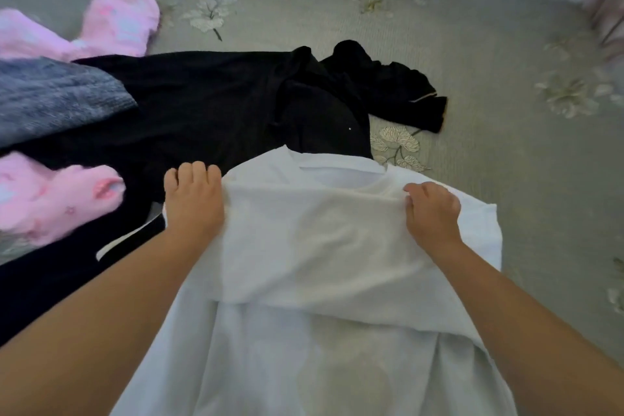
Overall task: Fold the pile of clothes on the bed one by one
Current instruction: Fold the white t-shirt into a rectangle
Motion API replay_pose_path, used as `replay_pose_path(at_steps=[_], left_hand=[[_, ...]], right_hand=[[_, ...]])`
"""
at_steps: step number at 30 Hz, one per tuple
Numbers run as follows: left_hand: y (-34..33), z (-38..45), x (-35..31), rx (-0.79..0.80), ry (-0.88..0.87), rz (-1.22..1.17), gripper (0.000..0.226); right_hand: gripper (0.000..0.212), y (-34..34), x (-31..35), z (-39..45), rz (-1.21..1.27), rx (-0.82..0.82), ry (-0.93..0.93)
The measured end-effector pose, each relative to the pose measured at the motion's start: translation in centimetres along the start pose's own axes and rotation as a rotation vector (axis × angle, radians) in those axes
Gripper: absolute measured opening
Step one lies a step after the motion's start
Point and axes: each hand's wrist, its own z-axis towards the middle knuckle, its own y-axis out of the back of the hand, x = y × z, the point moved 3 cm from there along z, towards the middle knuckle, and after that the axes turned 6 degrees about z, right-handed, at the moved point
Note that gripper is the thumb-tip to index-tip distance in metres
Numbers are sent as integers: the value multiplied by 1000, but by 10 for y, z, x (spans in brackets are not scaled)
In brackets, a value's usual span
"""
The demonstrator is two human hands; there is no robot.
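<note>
A white T-shirt (pixel 314 246) lies on the bed in front of me, its collar pointing away. Its lower part is doubled up over the chest, and the folded edge sits just below the collar. My left hand (pixel 193 203) grips the left end of that folded edge. My right hand (pixel 432 209) pinches the right end of the same edge. Beyond the shirt lies the pile: black garments (pixel 209 105) spread to the left and behind, with a crumpled black piece (pixel 388 81) at the back.
Pink fluffy clothes (pixel 114 24) lie at the far left, and another pink piece (pixel 50 199) sits near my left arm. A grey knitted item (pixel 54 94) rests on the black garments. The grey-green flowered bedspread (pixel 506 145) shows on the right.
</note>
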Motion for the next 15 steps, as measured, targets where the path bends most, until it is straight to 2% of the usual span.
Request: replay_pose_path(at_steps=[2,3,5,6,7,10,12,15], left_hand=[[-5,-9,-1,17,43,-73,51],[-5,-15,-7,-23,5,-162,54],[-7,-35,-22,-130,-192,-290,46],[-10,-47,-28,-128,-280,-298,50],[-15,-59,-32,-46,-336,-278,62],[-47,-82,-23,213,-254,-169,88],[-65,-83,-15,236,-153,-214,91],[-71,-79,-16,212,-129,-228,86]], right_hand=[[40,-7,7,-6,1,28,-31],[44,-11,10,-14,0,45,-47],[48,-16,11,-36,23,23,-53],[50,-18,9,-49,39,0,-64],[54,-21,5,-63,45,2,-93],[71,-38,-17,-101,33,169,-224],[83,-51,-26,-120,0,279,-211],[94,-61,-31,-128,-14,303,-182]])
